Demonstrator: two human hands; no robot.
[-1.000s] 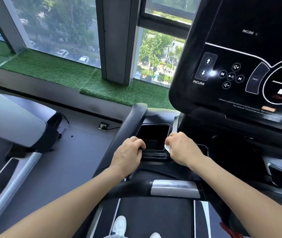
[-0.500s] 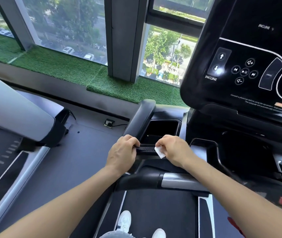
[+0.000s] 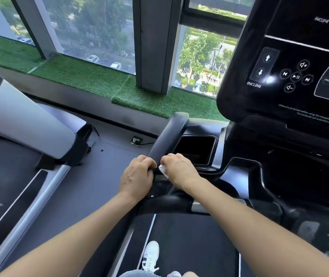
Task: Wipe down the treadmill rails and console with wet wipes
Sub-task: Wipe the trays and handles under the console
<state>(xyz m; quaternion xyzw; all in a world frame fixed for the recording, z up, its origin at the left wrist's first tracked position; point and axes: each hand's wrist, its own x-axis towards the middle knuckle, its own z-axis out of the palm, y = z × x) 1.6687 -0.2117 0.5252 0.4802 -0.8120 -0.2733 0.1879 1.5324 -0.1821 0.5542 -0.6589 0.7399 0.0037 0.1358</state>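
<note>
Here the wet wipe is a small crumpled white wad, pinched in the curled fingers of the right hand against the black left rail. The left hand grips the rail just beside it. Both hands have shifted leftward off the cup-holder edge.

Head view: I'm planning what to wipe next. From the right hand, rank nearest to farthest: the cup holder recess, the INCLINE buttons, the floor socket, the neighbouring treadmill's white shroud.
1. Cup holder recess, just above the right hand.
2. Floor socket, up and left.
3. INCLINE buttons, up right on the console.
4. White shroud, far left.
</note>
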